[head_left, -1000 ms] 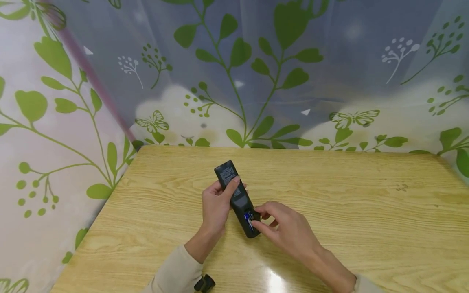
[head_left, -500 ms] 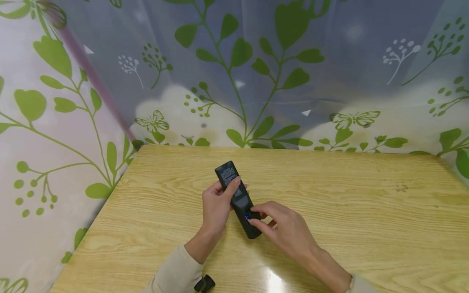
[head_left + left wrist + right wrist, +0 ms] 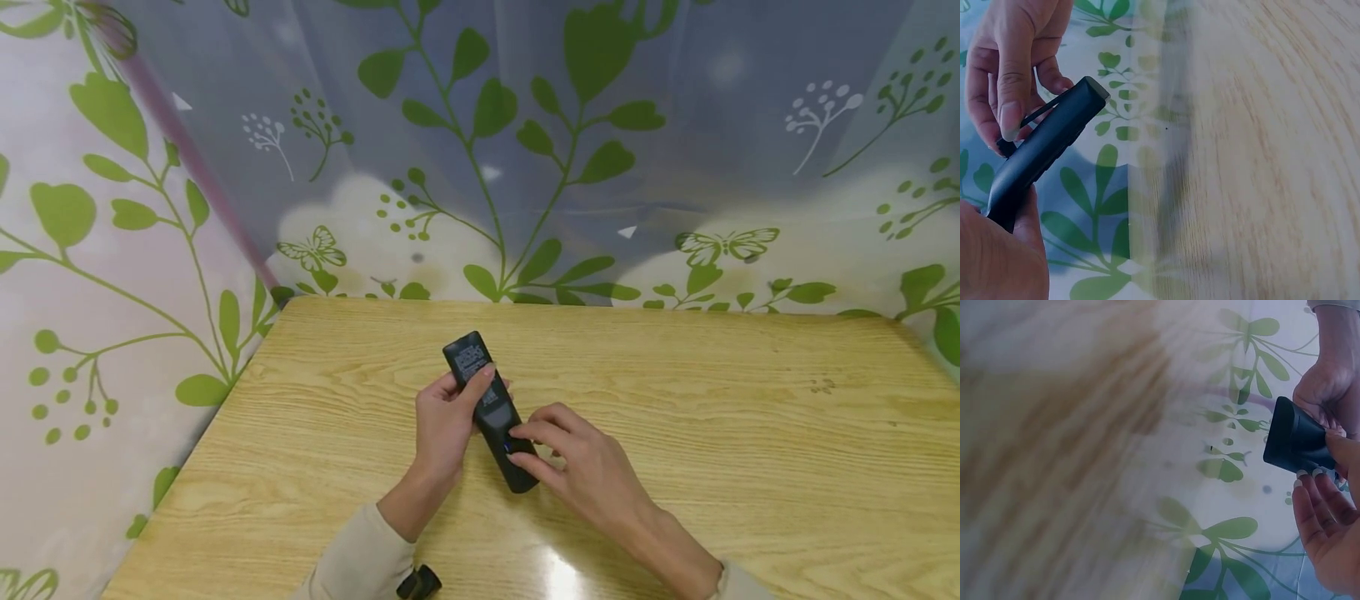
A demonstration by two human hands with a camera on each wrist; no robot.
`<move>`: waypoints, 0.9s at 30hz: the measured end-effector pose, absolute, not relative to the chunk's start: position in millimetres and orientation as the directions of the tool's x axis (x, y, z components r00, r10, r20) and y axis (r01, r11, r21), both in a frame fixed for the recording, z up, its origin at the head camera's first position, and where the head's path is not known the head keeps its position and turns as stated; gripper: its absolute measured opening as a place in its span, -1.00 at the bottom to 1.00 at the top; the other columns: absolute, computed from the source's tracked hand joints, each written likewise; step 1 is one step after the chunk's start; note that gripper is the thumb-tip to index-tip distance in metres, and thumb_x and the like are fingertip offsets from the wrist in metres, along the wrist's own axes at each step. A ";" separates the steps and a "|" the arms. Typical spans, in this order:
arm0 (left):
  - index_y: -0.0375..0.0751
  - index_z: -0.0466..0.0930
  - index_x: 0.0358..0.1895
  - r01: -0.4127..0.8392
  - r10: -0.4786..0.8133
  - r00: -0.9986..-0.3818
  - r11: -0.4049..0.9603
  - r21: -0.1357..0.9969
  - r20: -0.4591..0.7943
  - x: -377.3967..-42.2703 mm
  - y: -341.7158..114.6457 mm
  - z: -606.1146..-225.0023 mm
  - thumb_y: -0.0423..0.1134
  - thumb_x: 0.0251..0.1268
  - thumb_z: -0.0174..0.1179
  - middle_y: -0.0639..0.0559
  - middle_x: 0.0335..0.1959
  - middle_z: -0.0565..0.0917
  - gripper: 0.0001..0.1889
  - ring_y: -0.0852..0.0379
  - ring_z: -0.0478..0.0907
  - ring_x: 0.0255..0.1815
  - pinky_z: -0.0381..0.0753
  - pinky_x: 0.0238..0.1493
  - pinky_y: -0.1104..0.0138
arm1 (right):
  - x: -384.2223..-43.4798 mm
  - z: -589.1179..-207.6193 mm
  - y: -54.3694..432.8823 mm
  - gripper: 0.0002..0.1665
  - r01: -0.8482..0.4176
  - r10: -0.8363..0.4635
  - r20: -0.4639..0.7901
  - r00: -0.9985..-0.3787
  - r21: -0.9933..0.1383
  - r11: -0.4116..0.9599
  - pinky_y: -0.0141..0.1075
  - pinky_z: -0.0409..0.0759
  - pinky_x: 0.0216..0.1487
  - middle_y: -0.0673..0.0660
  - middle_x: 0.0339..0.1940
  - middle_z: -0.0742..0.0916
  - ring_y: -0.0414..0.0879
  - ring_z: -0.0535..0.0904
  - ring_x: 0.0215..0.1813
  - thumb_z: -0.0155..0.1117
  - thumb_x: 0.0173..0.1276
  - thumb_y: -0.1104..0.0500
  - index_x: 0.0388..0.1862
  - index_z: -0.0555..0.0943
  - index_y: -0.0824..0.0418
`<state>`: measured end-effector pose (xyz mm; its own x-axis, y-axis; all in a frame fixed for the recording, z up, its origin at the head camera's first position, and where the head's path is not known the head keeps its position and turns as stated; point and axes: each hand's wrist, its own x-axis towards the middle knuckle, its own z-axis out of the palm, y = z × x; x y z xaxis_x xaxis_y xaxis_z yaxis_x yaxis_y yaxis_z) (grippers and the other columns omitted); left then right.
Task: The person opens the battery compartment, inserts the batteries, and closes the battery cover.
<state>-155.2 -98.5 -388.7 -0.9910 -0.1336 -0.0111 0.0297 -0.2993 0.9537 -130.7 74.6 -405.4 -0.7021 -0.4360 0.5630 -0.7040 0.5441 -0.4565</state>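
Note:
A black remote control point(image 3: 491, 408) is held back side up over the table, its printed label towards the far end. My left hand point(image 3: 446, 421) grips its middle, with the thumb across the back. At the near end, my right hand point(image 3: 581, 454) pinches a thin black battery cover point(image 3: 1041, 111) between thumb and fingers. In the left wrist view, the cover sits slightly tilted up from the remote's back. A small spot of blue shows beside the right fingertips in the head view; the rest of the battery compartment is hidden. The right wrist view shows the remote's near end point(image 3: 1291, 437).
The wood-grain table point(image 3: 712, 417) spreads beneath both hands. Behind it hangs a cloth point(image 3: 570, 167) printed with green leaves, with another leaf-patterned cloth point(image 3: 112, 275) on the left. A small black object point(image 3: 420, 582) lies near the left sleeve.
The right hand's cover has come down over the battery compartment, hiding the blue and silver batteries seen earlier. The remote has shifted slightly right and nearer; the left hand keeps its grip.

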 end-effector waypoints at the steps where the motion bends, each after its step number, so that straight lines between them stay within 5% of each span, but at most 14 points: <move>1: -0.45 0.60 -0.05 0.028 -0.132 -0.991 -0.297 0.954 -0.012 -155.0 -98.6 -388.3 -0.18 0.30 0.25 -0.36 -0.22 0.68 -0.65 -0.17 0.68 -0.19 0.69 -0.23 0.17 | -130.7 -405.3 74.8 -0.71 -0.705 -0.438 0.564 -0.700 -0.454 0.544 -0.50 0.50 -0.48 -0.12 -0.24 0.57 -0.26 0.51 -0.36 0.52 0.08 0.10 -0.19 0.70 0.04; 9: -0.47 0.58 -0.02 0.009 -0.146 -0.989 -0.308 0.951 -0.038 -154.6 -97.3 -383.8 -0.17 0.30 0.26 -0.42 -0.18 0.65 -0.62 -0.15 0.69 -0.22 0.69 -0.24 0.17 | -132.1 -404.2 75.2 -0.73 -0.713 -0.432 0.573 -0.697 -0.488 0.503 -0.46 0.52 -0.46 -0.13 -0.21 0.57 -0.22 0.54 -0.34 0.51 0.09 0.13 -0.19 0.72 0.01; 27: -0.54 0.53 0.01 0.037 -0.131 -0.991 -0.351 0.936 -0.010 -152.1 -95.5 -382.8 -0.17 0.30 0.26 -0.42 -0.18 0.65 -0.56 -0.27 0.65 -0.18 0.68 -0.21 0.14 | -131.8 -404.2 72.8 -0.77 -0.592 -0.334 0.489 -0.806 -0.695 0.409 -0.27 0.62 -0.29 -0.16 -0.13 0.55 -0.24 0.52 -0.14 0.49 0.11 0.14 -0.20 0.75 0.01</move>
